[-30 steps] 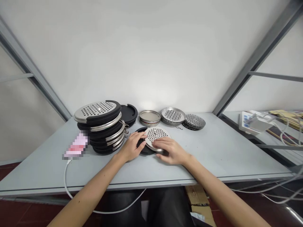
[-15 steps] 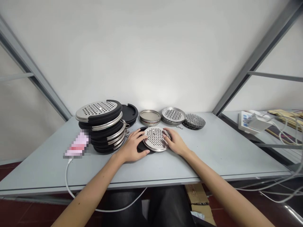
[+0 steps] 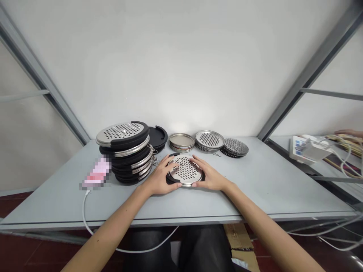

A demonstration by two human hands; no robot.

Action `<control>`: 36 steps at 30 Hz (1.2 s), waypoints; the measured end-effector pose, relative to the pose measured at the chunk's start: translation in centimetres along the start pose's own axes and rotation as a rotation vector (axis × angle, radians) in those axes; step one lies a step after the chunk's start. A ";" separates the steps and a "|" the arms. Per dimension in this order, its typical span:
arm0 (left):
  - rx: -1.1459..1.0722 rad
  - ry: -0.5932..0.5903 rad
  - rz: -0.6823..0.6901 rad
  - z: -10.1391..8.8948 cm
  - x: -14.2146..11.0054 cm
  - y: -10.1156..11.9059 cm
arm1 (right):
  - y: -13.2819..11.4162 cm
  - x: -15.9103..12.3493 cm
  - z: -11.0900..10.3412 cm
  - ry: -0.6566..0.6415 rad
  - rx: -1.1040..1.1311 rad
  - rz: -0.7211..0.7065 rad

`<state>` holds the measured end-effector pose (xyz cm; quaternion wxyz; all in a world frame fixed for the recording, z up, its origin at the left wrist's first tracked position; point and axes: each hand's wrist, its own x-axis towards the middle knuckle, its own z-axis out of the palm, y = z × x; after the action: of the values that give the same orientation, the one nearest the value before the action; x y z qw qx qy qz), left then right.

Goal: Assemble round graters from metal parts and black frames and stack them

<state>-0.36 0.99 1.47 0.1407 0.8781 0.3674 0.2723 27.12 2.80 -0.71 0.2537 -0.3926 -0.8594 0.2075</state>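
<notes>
Flat on the grey table [image 3: 249,192] lies a round metal grater disc [image 3: 186,169] with slotted holes, seated in a black holder [image 3: 173,180] that shows along its left and lower-left edge. My left hand [image 3: 163,177] curves around the left side, its fingers over the rim and thumb at the front edge. Around the right side my right hand [image 3: 210,175] grips the rim, fingers at the back and thumb in front. To the left stands a tall stack of similar graters [image 3: 124,151] with black holders and small metal rings.
Behind my hands are black holders [image 3: 157,138], plain metal discs [image 3: 182,141], slotted discs [image 3: 210,140] and coarse grater discs [image 3: 235,146]. A blurred phone [image 3: 98,173] with a white cable [image 3: 84,211] lies left. A power strip [image 3: 304,151] and another person's hand [image 3: 350,132] are far right.
The grater disc has shifted left and now sits within the black holder instead of overlapping it off-centre. My right thumb has moved to the front rim. Another person's hand has appeared far right.
</notes>
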 end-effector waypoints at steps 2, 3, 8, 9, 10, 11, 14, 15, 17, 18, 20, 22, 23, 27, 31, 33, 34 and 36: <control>-0.044 0.012 0.009 -0.1 -0.1 0.1 | 0.1 0.0 0.2 0.031 0.004 0.020; -0.066 0.011 0.020 -0.1 -0.1 0.2 | 0.2 0.1 0.3 0.044 0.007 0.029; -0.091 -0.026 0.046 0.1 -0.2 0.4 | 0.5 0.2 0.5 0.052 0.048 0.050; -0.088 -0.020 0.035 0.1 -0.1 0.4 | 0.6 0.2 0.4 0.047 0.051 0.053; -0.083 -0.013 0.022 0.2 -0.1 0.3 | 0.6 0.2 0.3 0.043 0.048 0.054; -0.075 -0.010 0.008 0.2 -0.1 0.2 | 0.7 0.2 0.2 0.042 0.038 0.052; -0.035 -0.027 -0.025 0.2 -0.1 -0.1 | 1.0 -0.1 -0.5 0.049 -0.010 0.045; -0.023 -0.032 -0.033 0.1 -0.1 -0.2 | 1.1 -0.2 -0.8 0.055 -0.020 0.051; -0.017 -0.038 -0.047 0.1 -0.1 -0.3 | 1.5 -0.5 -1.2 0.056 -0.025 0.079; -0.023 -0.035 -0.054 0.0 -0.1 -0.4 | 1.7 -0.6 -1.3 0.050 -0.023 0.094; -0.043 -0.024 -0.069 -0.1 -0.1 -0.3 | 1.8 -0.8 -1.3 0.033 -0.013 0.109; -0.062 -0.017 -0.084 -0.3 0.0 -0.2 | 1.7 -0.7 -1.2 0.029 0.005 0.098; -0.069 -0.019 -0.086 -0.3 0.1 -0.2 | 1.6 -0.6 -1.1 0.037 0.019 0.089; -0.094 -0.038 -0.087 -0.5 0.2 -0.1 | 0.9 -0.4 -0.9 0.076 0.094 0.089; -0.121 -0.034 -0.078 -0.3 0.2 -0.4 | 0.5 -0.4 -0.7 0.126 0.125 0.110; -0.119 -0.033 -0.078 -0.2 0.2 -0.5 | 0.4 -0.4 -0.5 0.145 0.125 0.116; -0.114 -0.033 -0.083 -0.3 0.2 -0.5 | 0.4 -0.4 -0.4 0.150 0.123 0.120; -0.100 -0.037 -0.095 -0.4 0.2 -0.5 | 0.3 -0.3 -0.2 0.153 0.118 0.129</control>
<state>-0.75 1.54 1.61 0.2038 0.8565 0.3921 0.2668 27.62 2.78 -0.79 0.3274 -0.4461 -0.7966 0.2433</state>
